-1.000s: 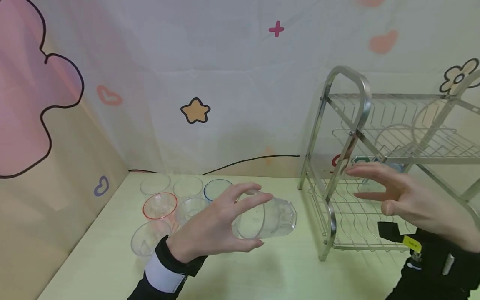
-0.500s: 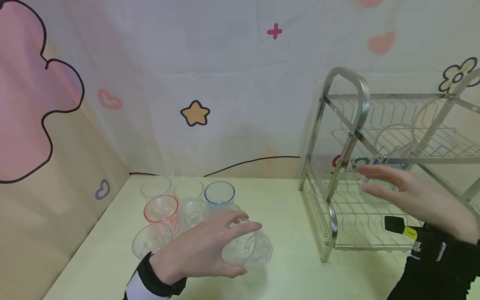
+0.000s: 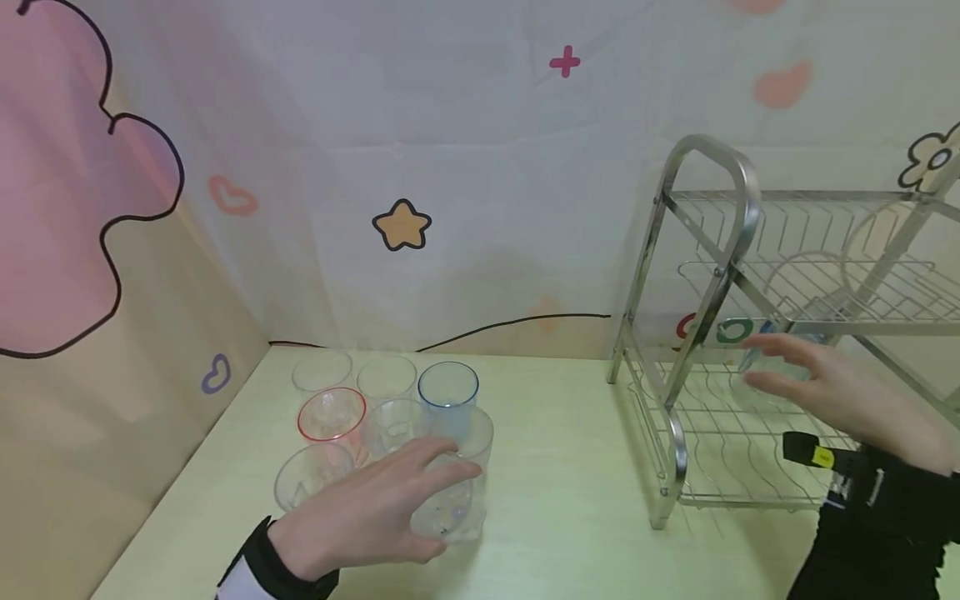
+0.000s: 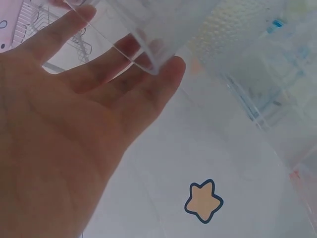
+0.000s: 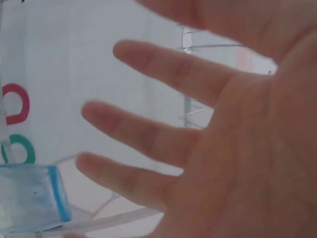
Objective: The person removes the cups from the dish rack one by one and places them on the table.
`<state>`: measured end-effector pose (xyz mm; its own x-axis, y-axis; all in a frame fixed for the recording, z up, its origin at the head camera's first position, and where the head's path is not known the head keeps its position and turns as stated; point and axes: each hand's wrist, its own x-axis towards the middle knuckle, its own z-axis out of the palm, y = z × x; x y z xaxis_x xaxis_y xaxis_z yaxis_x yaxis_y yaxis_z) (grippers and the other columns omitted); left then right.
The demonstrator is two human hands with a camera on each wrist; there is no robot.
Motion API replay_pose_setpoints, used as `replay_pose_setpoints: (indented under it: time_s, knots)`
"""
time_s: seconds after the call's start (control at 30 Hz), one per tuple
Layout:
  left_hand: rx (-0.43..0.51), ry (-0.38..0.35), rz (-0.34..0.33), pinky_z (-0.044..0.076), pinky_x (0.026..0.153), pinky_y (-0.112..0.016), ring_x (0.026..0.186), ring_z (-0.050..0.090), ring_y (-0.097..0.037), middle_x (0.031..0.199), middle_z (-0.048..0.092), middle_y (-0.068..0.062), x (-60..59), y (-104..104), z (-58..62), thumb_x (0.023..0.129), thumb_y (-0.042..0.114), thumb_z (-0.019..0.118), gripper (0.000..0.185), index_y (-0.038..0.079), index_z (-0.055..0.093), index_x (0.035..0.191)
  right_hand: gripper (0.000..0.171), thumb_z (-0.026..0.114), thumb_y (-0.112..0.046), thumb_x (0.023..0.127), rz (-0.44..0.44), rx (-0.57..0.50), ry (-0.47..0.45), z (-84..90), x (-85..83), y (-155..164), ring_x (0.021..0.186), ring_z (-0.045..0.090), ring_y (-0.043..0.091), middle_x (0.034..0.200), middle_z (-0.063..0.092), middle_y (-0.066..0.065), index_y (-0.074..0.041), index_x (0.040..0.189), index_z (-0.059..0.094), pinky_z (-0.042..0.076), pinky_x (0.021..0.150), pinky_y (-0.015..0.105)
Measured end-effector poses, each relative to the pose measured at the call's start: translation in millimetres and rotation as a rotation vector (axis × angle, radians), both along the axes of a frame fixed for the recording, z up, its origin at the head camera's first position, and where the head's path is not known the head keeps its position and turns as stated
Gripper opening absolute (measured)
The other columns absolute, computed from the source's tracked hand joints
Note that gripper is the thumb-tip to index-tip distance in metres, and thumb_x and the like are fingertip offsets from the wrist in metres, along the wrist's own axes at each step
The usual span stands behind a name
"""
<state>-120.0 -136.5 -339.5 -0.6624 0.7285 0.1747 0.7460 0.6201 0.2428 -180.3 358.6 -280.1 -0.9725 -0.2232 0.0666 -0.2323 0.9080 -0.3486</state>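
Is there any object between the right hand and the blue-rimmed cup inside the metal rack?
Nothing visible. The right hand reaches with straight fingers into the rack's lower shelf, and the blue-rimmed cup sits just beyond its fingertips with only open space between.

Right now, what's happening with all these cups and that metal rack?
A person's left hand holds a clear cup upright on the pale green table, beside a cluster of other cups, one red-rimmed and one blue-rimmed. The right hand is open, fingers spread, reaching into the lower tier of the metal dish rack toward a blue-tinted cup there, not gripping it.
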Motion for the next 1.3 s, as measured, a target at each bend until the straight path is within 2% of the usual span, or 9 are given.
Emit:
replay_pose_setpoints:
  time_s: [0.13,0.33,0.63,0.9,0.97,1.0,1.2,1.23,1.3]
  knots:
    - [-0.034,0.003,0.012,0.048,0.095,-0.037,0.126,0.046,-0.018,0.141,0.046,-0.005,0.6,-2.9,-3.6,0.077,0.03,0.079,0.067,0.027,0.052,0.138,0.069,0.053,-0.04,0.101,-0.033,-0.047,-0.039,-6.8,-7.8,8.2,0.121,0.032,0.064,0.146,0.024,0.041,0.002,0.149,0.029,0.034,0.083,0.077]
    - [-0.034,0.001,0.008,0.048,0.095,-0.038,0.127,0.047,-0.019,0.143,0.045,-0.005,0.8,-5.9,-6.7,0.076,0.03,0.08,0.068,0.026,0.052,0.138,0.07,0.053,-0.036,0.102,-0.052,-0.112,-0.051,-13.5,-15.2,15.2,0.126,0.022,0.065,0.147,0.018,0.042,0.006,0.15,0.023,0.027,0.087,0.079]
    - [-0.02,0.02,0.019,0.05,0.091,-0.039,0.123,0.049,-0.019,0.142,0.045,-0.005,1.5,-20.9,-6.6,0.075,0.027,0.08,0.068,0.025,0.052,0.137,0.073,0.052,-0.041,0.101,-0.113,-0.018,-0.006,-24.9,-31.6,20.8,0.125,0.018,0.066,0.141,0.019,0.047,0.007,0.148,0.025,0.023,0.089,0.079]
    - [-0.033,0.014,0.042,0.052,0.083,-0.032,0.12,0.05,-0.02,0.139,0.046,-0.006,1.0,-32.3,-7.9,0.075,0.025,0.08,0.067,0.024,0.053,0.136,0.079,0.051,-0.045,0.1,-0.187,0.017,-0.024,-35.1,-44.8,29.5,0.119,0.016,0.068,0.131,0.015,0.053,0.007,0.15,0.017,0.027,0.083,0.079]
    - [-0.034,0.009,0.048,0.052,0.082,-0.031,0.119,0.051,-0.019,0.139,0.047,-0.005,1.2,-34.5,-8.1,0.075,0.024,0.079,0.066,0.024,0.053,0.136,0.08,0.05,-0.045,0.1,-0.19,0.019,-0.011,-37.5,-47.0,31.1,0.119,0.016,0.068,0.13,0.016,0.053,0.008,0.15,0.016,0.025,0.085,0.078]
    - [-0.034,0.012,0.05,0.052,0.084,-0.032,0.119,0.05,-0.019,0.138,0.047,-0.004,1.2,-35.5,-8.3,0.075,0.024,0.079,0.066,0.024,0.054,0.136,0.08,0.05,-0.045,0.1,-0.191,0.023,0.006,-39.1,-48.5,31.6,0.113,0.023,0.066,0.124,0.024,0.052,0.008,0.15,0.017,0.028,0.084,0.076]
    - [-0.03,0.066,0.037,0.049,0.092,-0.037,0.123,0.048,-0.019,0.135,0.048,-0.002,-2.3,-38.9,-10.1,0.072,0.02,0.079,0.066,0.022,0.056,0.133,0.081,0.049,-0.045,0.099,-0.215,-0.002,0.055,-47.8,-57.5,31.6,0.114,0.019,0.067,0.125,0.028,0.052,0.008,0.15,0.015,0.018,0.092,0.073]
    - [-0.03,0.068,0.033,0.049,0.092,-0.038,0.123,0.048,-0.019,0.135,0.049,-0.003,-3.0,-39.2,-10.1,0.071,0.019,0.079,0.066,0.021,0.056,0.133,0.081,0.048,-0.044,0.099,-0.22,-0.01,0.055,-49.2,-58.9,31.7,0.119,0.011,0.068,0.131,0.022,0.052,0.008,0.151,0.013,0.012,0.094,0.075]
    - [-0.034,0.065,0.032,0.049,0.092,-0.038,0.124,0.048,-0.02,0.136,0.049,-0.004,-4.5,-40.0,-10.1,0.071,0.019,0.078,0.066,0.021,0.056,0.133,0.08,0.048,-0.044,0.099,-0.226,-0.005,0.071,-52.3,-62.0,32.5,0.119,0.012,0.069,0.131,0.024,0.052,0.008,0.15,0.014,0.01,0.095,0.075]
